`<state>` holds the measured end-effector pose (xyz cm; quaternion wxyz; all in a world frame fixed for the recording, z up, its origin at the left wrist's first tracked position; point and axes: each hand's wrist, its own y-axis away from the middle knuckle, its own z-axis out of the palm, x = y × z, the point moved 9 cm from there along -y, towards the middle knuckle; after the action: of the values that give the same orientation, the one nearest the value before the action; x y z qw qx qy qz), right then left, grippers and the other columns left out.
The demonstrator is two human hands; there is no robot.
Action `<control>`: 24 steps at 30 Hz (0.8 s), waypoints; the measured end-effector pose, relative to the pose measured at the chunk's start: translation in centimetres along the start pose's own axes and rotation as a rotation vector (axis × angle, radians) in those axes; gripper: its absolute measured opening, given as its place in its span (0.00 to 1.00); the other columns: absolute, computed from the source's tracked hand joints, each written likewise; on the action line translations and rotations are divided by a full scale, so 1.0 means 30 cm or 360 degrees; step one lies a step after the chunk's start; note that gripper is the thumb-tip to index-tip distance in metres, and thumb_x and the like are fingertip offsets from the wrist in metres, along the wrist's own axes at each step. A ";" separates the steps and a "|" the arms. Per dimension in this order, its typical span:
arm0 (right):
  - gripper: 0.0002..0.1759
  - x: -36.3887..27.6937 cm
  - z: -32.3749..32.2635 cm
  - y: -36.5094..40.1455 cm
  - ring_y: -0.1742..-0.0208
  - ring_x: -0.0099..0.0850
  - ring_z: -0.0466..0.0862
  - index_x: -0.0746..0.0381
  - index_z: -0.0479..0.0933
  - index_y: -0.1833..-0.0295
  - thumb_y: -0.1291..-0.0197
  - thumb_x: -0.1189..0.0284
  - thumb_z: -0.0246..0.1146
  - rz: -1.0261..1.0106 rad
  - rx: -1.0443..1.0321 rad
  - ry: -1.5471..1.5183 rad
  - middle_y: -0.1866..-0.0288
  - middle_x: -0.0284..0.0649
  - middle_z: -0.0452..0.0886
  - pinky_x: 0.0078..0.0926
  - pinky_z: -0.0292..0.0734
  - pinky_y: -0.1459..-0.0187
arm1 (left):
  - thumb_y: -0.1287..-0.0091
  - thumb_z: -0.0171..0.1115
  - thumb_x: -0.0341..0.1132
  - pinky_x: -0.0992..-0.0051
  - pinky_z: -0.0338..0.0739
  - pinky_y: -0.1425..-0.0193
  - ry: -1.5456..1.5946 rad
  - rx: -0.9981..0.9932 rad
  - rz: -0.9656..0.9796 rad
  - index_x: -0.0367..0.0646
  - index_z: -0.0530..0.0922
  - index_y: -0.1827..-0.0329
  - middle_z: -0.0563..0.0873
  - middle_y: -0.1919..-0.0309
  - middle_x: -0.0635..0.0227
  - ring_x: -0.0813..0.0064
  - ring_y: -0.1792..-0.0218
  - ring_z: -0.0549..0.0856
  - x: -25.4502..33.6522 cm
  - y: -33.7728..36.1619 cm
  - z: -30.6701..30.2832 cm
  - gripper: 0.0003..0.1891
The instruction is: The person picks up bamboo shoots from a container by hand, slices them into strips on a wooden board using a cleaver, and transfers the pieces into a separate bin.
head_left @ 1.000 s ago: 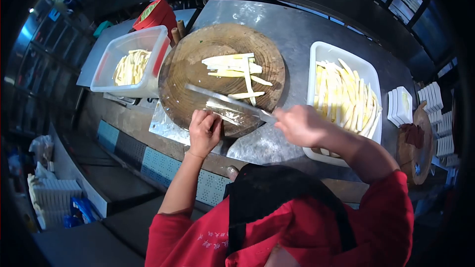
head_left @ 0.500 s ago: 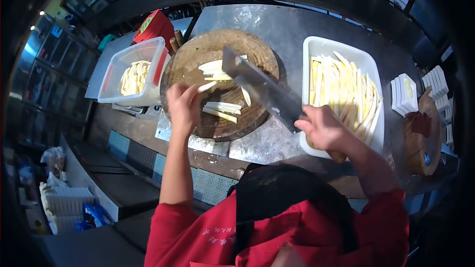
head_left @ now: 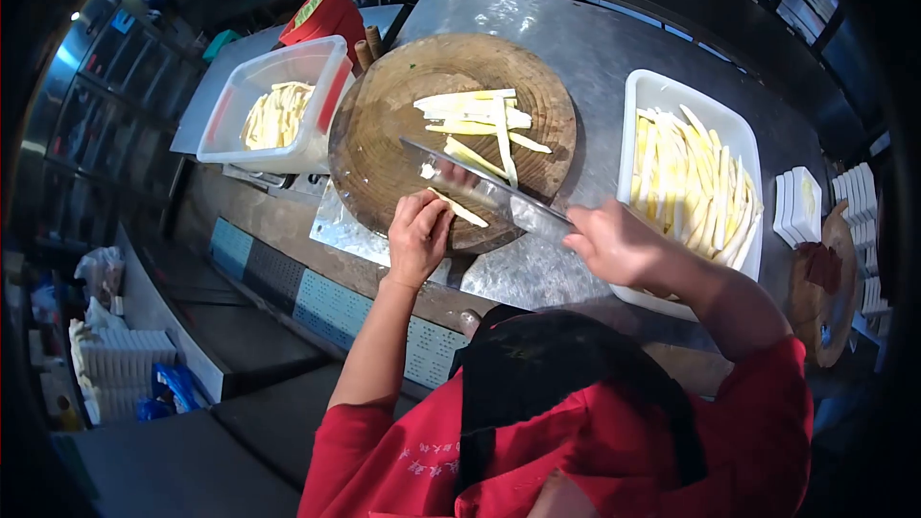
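Observation:
My right hand (head_left: pixel 619 242) is closed round the handle of a cleaver (head_left: pixel 504 197), its broad blade slanting over the near part of the round wooden chopping board (head_left: pixel 379 115). At the board's near edge my left hand (head_left: pixel 420 235) has its fingers bunched on the end of a pale yellow-white vegetable strip (head_left: pixel 463 211), just below the blade. Farther back on the board lie several cut vegetable strips (head_left: pixel 470 110), some crossing each other. A small white piece shows beside the blade's far end.
To the right stands a white tub (head_left: pixel 628 134) full of long pale stalks. A clear bin (head_left: pixel 221 125) with cut strips is at the left, before a red container (head_left: pixel 336 14). White dishes (head_left: pixel 796 206) and another round board (head_left: pixel 811 317) sit far right on the metal counter (head_left: pixel 614 48).
My left hand has come down with a strip onto the board's near side. The cleaver has swung lower and nearer. Strips now lie in different places on the board, and the view has shifted.

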<state>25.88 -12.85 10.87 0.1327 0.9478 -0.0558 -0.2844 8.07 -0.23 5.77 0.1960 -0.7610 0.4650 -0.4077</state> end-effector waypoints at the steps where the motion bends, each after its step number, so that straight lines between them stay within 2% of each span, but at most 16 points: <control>1: 0.12 -0.016 -0.004 0.019 0.60 0.59 0.82 0.71 0.74 0.60 0.36 0.70 0.58 0.0024 -0.0065 -0.0014 0.68 0.62 0.79 0.50 0.75 0.59 | 0.47 0.69 0.22 0.64 0.77 0.56 0.0000 0.0030 0.0017 0.40 0.80 0.60 0.81 0.60 0.60 0.57 0.60 0.81 0.005 -0.002 -0.003 0.12; 4: 0.12 -0.013 0.022 0.038 0.59 0.59 0.82 0.70 0.74 0.59 0.35 0.69 0.59 0.0033 -0.0144 0.0010 0.66 0.61 0.80 0.50 0.75 0.59 | 0.48 0.70 0.22 0.64 0.78 0.57 0.0007 0.0047 0.0016 0.40 0.79 0.62 0.82 0.61 0.60 0.57 0.60 0.81 0.005 -0.004 -0.010 0.11; 6: 0.13 -0.018 0.022 0.029 0.62 0.58 0.81 0.71 0.73 0.61 0.35 0.69 0.60 -0.0015 -0.0082 -0.0001 0.69 0.62 0.79 0.48 0.73 0.63 | 0.48 0.70 0.22 0.64 0.78 0.57 0.0015 0.0038 -0.0004 0.40 0.80 0.62 0.82 0.61 0.61 0.57 0.60 0.81 -0.002 -0.004 -0.008 0.12; 9: 0.14 -0.039 0.051 -0.013 0.60 0.56 0.82 0.71 0.73 0.60 0.34 0.68 0.60 0.0173 -0.0155 0.0026 0.68 0.62 0.79 0.48 0.73 0.62 | 0.48 0.70 0.22 0.64 0.78 0.57 0.0050 0.0043 -0.0017 0.40 0.80 0.62 0.82 0.61 0.60 0.56 0.60 0.81 -0.010 0.004 -0.009 0.11; 12: 0.15 -0.061 0.070 -0.036 0.62 0.55 0.83 0.71 0.73 0.62 0.34 0.66 0.59 0.0109 -0.0158 0.0197 0.69 0.60 0.80 0.46 0.74 0.63 | 0.48 0.72 0.24 0.64 0.77 0.57 0.0042 0.0022 -0.0022 0.41 0.80 0.63 0.82 0.61 0.60 0.57 0.60 0.81 -0.014 0.006 -0.003 0.12; 16: 0.11 0.014 -0.016 -0.008 0.65 0.53 0.83 0.71 0.75 0.63 0.39 0.71 0.60 0.0005 -0.0027 -0.0107 0.70 0.59 0.80 0.46 0.73 0.63 | 0.51 0.77 0.28 0.66 0.77 0.58 0.0134 -0.0018 -0.0095 0.42 0.81 0.65 0.82 0.61 0.61 0.59 0.61 0.82 -0.016 -0.027 -0.010 0.13; 18: 0.12 0.072 -0.073 0.053 0.68 0.52 0.82 0.72 0.74 0.65 0.40 0.70 0.61 0.0249 0.0181 -0.0218 0.73 0.57 0.79 0.44 0.72 0.66 | 0.53 0.78 0.31 0.65 0.77 0.58 0.0052 -0.0205 -0.0117 0.42 0.81 0.67 0.81 0.63 0.62 0.59 0.61 0.81 -0.018 -0.048 0.025 0.14; 19: 0.14 0.083 -0.112 0.094 0.71 0.47 0.82 0.72 0.73 0.65 0.38 0.69 0.61 0.0262 0.0315 -0.0406 0.76 0.54 0.77 0.42 0.71 0.67 | 0.53 0.78 0.33 0.65 0.77 0.58 0.0037 -0.0203 -0.0055 0.42 0.80 0.67 0.80 0.65 0.62 0.58 0.61 0.80 -0.018 -0.072 0.048 0.14; 20: 0.12 0.090 -0.146 0.145 0.77 0.35 0.80 0.71 0.73 0.66 0.37 0.70 0.61 0.0258 0.0447 -0.0598 0.79 0.48 0.76 0.35 0.71 0.72 | 0.52 0.78 0.33 0.63 0.77 0.58 0.0015 -0.0244 -0.0018 0.42 0.81 0.68 0.80 0.64 0.62 0.58 0.61 0.81 -0.027 -0.094 0.085 0.13; 22: 0.10 0.144 -0.173 0.255 0.81 0.23 0.76 0.69 0.74 0.66 0.37 0.72 0.62 0.0581 0.0613 -0.0981 0.80 0.40 0.76 0.26 0.70 0.78 | 0.51 0.77 0.33 0.63 0.77 0.58 0.0018 -0.0298 0.0047 0.42 0.81 0.69 0.80 0.64 0.61 0.57 0.61 0.81 -0.027 -0.154 0.151 0.12; 23: 0.09 0.162 -0.200 0.311 0.85 0.19 0.73 0.68 0.74 0.66 0.37 0.73 0.62 0.0590 0.0725 -0.0925 0.82 0.35 0.74 0.21 0.67 0.82 | 0.50 0.76 0.33 0.62 0.77 0.57 0.0022 -0.0312 0.0020 0.41 0.81 0.70 0.81 0.64 0.60 0.56 0.61 0.81 -0.039 -0.190 0.185 0.11; 24: 0.09 0.195 -0.211 0.372 0.85 0.19 0.72 0.68 0.74 0.65 0.37 0.73 0.62 0.0680 0.0839 -0.0910 0.83 0.34 0.72 0.22 0.67 0.83 | 0.50 0.76 0.32 0.62 0.77 0.59 -0.0030 -0.0267 0.0106 0.41 0.81 0.70 0.81 0.66 0.59 0.56 0.61 0.81 -0.044 -0.230 0.212 0.10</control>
<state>33.91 -23.21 16.06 -0.0785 0.7997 -0.3556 -0.4773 16.63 3.80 6.11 0.1493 -0.7627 0.5207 -0.3535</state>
